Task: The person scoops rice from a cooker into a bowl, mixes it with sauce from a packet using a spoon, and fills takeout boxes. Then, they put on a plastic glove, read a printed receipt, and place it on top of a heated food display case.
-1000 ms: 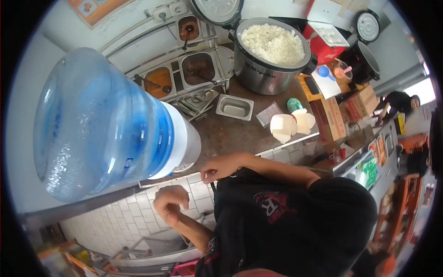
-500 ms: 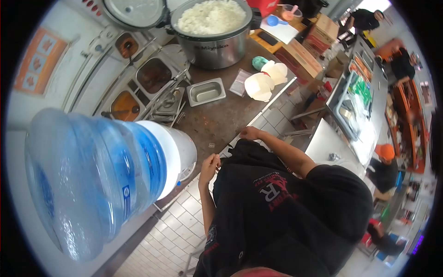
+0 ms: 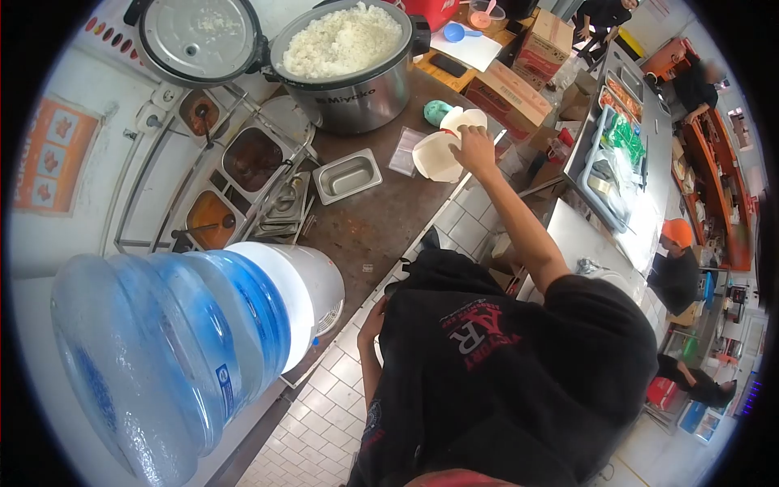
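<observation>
1. Right hand (image 3: 476, 152): shifted since the earlier frame, from the black shirt's lower edge out to the cartons; the left hand (image 3: 374, 321) is low beside that shirt.
2. Cartons, two, cream-coloured, folded paper, open-topped: nearer one (image 3: 438, 159), farther one (image 3: 462, 119). Close together on the brown-topped counter (image 3: 365, 231), on the wearer's side of the large silver rice cooker (image 3: 349, 101), away from its raised lid.
3. State of right hand: fingers bent down at the cartons' edges. Whether they pinch paper or merely touch it, cannot tell.
4. State of left hand: fingers partly hidden; spread or closed, cannot tell. Nearest item, the black shirt.
5. Neighbours: green rounded bundle (image 3: 437, 112), between cooker and cartons; flat clear plastic packets (image 3: 406, 152) and rectangular steel pan (image 3: 346, 177), both on the cooker's wearer side.
6. Handling, judged: thin paper walls would probably dent under a hard squeeze. Light thumb-and-finger hold on one wall suits best, flaps left uncreased.
7. Cautions, judged: cartons sit near the counter's edge, so a sideways knock could tip one off; a straight lift would spare its neighbour.
</observation>
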Available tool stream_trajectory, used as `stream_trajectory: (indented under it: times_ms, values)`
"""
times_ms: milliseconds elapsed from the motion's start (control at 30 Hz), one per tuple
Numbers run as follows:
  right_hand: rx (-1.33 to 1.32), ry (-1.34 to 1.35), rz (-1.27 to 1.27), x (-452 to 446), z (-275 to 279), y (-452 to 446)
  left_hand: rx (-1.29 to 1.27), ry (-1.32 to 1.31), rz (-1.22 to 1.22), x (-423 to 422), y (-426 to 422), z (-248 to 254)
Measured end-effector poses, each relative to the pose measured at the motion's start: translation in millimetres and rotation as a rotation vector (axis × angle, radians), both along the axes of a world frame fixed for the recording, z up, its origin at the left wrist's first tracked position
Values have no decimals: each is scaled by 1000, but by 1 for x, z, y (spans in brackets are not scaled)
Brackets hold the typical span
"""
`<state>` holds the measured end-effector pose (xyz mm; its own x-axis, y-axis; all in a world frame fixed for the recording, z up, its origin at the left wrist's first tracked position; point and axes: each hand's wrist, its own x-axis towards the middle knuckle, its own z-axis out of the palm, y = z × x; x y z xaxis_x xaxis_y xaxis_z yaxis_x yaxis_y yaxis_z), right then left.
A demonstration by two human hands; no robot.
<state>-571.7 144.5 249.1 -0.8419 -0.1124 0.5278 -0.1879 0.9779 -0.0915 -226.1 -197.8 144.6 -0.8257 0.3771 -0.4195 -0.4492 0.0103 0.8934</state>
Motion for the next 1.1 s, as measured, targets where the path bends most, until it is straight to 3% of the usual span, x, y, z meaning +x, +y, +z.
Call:
stream_trajectory:
  times_ms: [100, 200, 267, 333, 400, 533, 600, 700, 833, 933, 1033, 1100]
  values:
    - [235, -680, -7, -37, -17, 7, -75, -93, 22, 17, -4, -79]
    - [86, -736, 13, -42, -66, 9, -140, 1, 24, 35, -12, -121]
    - [46, -543, 76, -7, -56, 0, -179, -101, 133, 44, -11, -116]
    - [41, -427, 67, 20, -32, -12, -219, -103, 133, 17, -11, -49]
    - [15, -412, 66, 46, -28, -18, -212, 4, 80, -42, -4, 65]
    - [3, -463, 85, 44, -43, -8, 0, 466, -69, -162, 18, 290]
    - [6, -493, 89, 30, -54, 0, 160, 742, -136, -198, 26, 360]
    - [46, -615, 56, 1, -46, 6, 364, 1076, -196, -223, 27, 410]
    - [99, -656, 214, -17, -23, 14, 502, 1319, -218, -237, 23, 436]
    - [-51, -665, 251, -18, 3, 24, 536, 1418, -207, -244, 24, 445]
    - [-329, -490, 424, -34, 20, 53, 536, 1479, -188, -258, 31, 453]
    - [-401, -494, 327, -71, 23, 81, 508, 1494, -182, -274, 43, 454]
